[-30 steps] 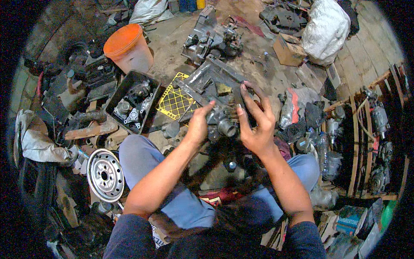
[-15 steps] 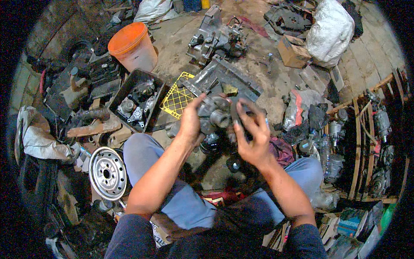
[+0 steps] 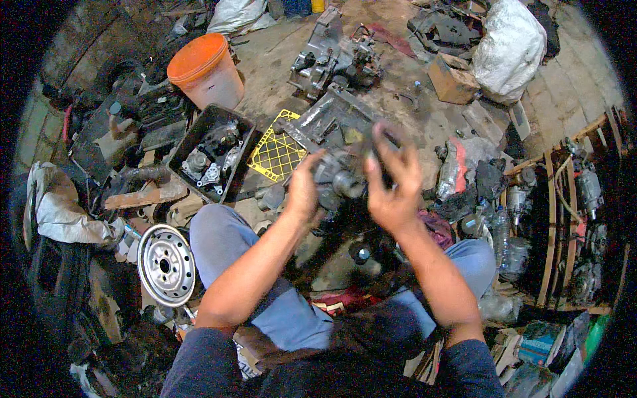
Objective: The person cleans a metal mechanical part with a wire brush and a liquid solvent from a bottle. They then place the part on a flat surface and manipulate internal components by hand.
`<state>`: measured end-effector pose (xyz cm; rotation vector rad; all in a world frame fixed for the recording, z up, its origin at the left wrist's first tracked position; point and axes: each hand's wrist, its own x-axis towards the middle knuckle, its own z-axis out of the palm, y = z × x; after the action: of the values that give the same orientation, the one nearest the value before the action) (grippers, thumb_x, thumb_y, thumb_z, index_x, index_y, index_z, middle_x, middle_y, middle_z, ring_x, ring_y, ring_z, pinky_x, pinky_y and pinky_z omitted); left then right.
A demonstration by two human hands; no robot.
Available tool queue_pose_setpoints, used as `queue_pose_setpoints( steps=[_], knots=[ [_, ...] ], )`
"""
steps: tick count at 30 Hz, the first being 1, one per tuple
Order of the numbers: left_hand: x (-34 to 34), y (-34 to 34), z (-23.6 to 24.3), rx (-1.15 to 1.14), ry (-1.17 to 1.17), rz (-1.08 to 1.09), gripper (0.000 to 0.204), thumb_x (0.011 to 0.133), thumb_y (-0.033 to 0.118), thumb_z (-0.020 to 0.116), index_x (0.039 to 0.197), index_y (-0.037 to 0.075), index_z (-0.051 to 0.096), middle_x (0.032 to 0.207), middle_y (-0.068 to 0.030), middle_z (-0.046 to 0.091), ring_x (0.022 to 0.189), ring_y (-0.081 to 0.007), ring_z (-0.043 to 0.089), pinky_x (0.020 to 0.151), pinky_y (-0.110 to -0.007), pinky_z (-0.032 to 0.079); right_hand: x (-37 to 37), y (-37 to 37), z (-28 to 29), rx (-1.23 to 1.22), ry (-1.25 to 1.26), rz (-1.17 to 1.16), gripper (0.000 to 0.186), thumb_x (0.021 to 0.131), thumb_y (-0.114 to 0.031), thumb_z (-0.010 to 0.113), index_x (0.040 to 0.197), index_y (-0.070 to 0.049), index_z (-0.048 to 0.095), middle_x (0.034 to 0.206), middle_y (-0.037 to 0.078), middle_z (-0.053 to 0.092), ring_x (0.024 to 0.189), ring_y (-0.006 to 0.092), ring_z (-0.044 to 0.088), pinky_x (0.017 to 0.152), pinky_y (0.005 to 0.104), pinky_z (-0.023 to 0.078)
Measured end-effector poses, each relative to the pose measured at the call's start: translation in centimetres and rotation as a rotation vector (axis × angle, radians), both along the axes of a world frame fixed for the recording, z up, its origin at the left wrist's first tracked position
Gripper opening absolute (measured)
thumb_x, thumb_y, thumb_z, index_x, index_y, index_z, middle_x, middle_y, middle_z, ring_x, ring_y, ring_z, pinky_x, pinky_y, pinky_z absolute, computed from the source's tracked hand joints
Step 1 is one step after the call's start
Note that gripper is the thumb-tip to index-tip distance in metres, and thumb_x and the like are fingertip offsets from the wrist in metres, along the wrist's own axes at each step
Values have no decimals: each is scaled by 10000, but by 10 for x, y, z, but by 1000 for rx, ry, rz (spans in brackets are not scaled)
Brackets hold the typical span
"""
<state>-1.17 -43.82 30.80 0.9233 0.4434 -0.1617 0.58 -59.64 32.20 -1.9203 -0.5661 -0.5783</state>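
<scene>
Although blur hides the finer detail, the step in hand looks like working over the surface of a grey metal part [image 3: 340, 180], and the next move seems to call for a firm left hold and a loose right wrist. From the left, a silver wheel [image 3: 164, 278] stands tilted beside the left knee [image 3: 217, 232], a black bin [image 3: 242, 161] of metal pieces [image 3: 197, 161] sits farther off, and an orange-topped bucket [image 3: 217, 87] is just behind the bin. A yellow grid [image 3: 277, 158] lies on the floor [image 3: 265, 76] to the bin's right. Next comes the left hand [image 3: 303, 191], its forearm [image 3: 255, 268] slanting up and inward, thumb uppermost; its grip is wrapped on the left side of the metal part, which is held up between the two hands. The right hand [image 3: 397, 194] points upward close to the part's other side, fingers bent and parted; its outline is smeared, so I cannot tell whether its grip pinches anything. Farther right and beyond, a cardboard box [image 3: 452, 79] stands just beside a bulging white sack [image 3: 509, 56]
</scene>
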Motion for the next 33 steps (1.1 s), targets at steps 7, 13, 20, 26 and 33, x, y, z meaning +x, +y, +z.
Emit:
queue_pose_setpoints(
  steps=[7, 13, 20, 26, 33],
  knots=[
    [-2, -13, 16, 40, -19, 41, 546, 1031, 323, 274, 1243, -28, 634, 1190, -155, 699, 1083, -284, 659, 1006, -393, 492, 23, -1, 1, 21, -54, -91, 433, 903, -41, 644, 1336, -37, 632, 1316, 228, 606, 1212, 389, 592, 1063, 457, 450],
    [7, -6, -2, -192, -113, 37, 543, 1027, 343, 299, 1243, -27, 633, 1164, -152, 710, 1071, -286, 667, 977, -409, 510, -7, 4, -17, -9, -8, -119, 432, 914, -87, 647, 1343, -38, 628, 1312, 241, 602, 1234, 399, 571, 1059, 458, 445],
    [13, -1, -7, -277, -195, 93, 551, 1016, 349, 292, 1268, -15, 619, 1174, -155, 705, 1111, -284, 656, 1028, -398, 479, -24, 12, -23, -6, -18, -73, 446, 887, -52, 658, 1330, -9, 625, 1291, 245, 607, 1220, 393, 573, 1077, 470, 424],
    [6, -10, 0, -202, -208, 83, 546, 1029, 329, 289, 1306, -32, 590, 1200, -159, 698, 1120, -274, 650, 1036, -389, 474, 17, 8, -14, 67, 38, -175, 408, 905, -81, 655, 1305, -5, 643, 1279, 271, 609, 1222, 415, 569, 1065, 475, 433],
    [0, -19, -8, -36, -147, -13, 566, 1020, 330, 267, 1310, -50, 569, 1238, -191, 672, 1136, -289, 644, 1032, -407, 486, 31, -3, -17, 33, 25, -296, 395, 921, -134, 670, 1284, 22, 650, 1332, 292, 555, 1238, 426, 556, 1083, 452, 414]
  ],
)
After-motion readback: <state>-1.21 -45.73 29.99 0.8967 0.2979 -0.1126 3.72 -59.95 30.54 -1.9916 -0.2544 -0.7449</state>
